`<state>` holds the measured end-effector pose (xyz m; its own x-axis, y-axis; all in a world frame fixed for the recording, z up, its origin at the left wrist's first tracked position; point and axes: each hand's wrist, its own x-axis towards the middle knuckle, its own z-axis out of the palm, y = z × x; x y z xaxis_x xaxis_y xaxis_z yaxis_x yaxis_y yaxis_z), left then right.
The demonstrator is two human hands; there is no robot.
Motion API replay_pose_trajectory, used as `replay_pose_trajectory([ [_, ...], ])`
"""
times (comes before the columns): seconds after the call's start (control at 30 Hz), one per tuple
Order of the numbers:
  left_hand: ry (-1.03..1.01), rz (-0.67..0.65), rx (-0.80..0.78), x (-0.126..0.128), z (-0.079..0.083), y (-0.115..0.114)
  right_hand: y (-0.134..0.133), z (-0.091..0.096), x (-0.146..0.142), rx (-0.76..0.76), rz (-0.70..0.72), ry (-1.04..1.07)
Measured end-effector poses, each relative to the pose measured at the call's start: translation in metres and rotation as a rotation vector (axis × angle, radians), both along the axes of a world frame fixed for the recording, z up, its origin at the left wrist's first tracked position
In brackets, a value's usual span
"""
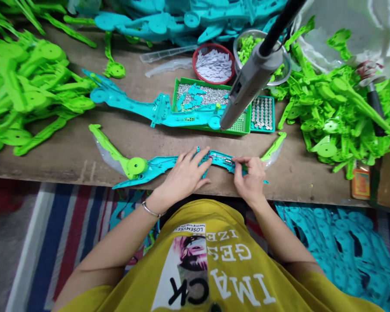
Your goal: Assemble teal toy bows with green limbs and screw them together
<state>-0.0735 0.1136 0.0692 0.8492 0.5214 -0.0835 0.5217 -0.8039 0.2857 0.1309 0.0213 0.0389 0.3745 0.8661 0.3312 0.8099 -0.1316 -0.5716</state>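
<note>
A blue plastic toy bow half-shell (160,163) lies on the bench in front of me, its inner side facing up, with thin wires running inside. My left hand (186,173) rests on its middle, fingers stretched out over the shell. Toward the right end, my right hand (251,175) is closed in a pinch beside small silvery cells (228,160); what sits between its fingertips is hidden. A green limb with a round disc (136,167) is fitted at the left end. Another green limb (274,147) shows at the right, partly behind my right hand.
Behind the shell lies another blue bow shell (130,104), overlapping a green tray (211,128) of screws. A grey power screwdriver (251,80) hangs above. Beside it are a button-cell tray (263,115) and red basket (196,73). Green parts pile left (22,86) and right (331,121).
</note>
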Motion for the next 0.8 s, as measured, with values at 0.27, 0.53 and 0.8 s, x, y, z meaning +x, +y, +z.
replay_pose_trajectory([
  [0.27, -0.050, 0.047, -0.002, -0.002, -0.005, -0.005, 0.017, 0.001, 0.013, -0.088, 0.075, -0.096],
  [0.53, -0.177, 0.249, -0.008, 0.002, -0.019, -0.026, 0.098, 0.040, -0.042, 0.077, 0.609, -0.226],
  [0.8, -0.232, 0.390, -0.015, 0.008, -0.033, -0.043, 0.174, 0.009, -0.072, -0.124, 0.603, -0.303],
])
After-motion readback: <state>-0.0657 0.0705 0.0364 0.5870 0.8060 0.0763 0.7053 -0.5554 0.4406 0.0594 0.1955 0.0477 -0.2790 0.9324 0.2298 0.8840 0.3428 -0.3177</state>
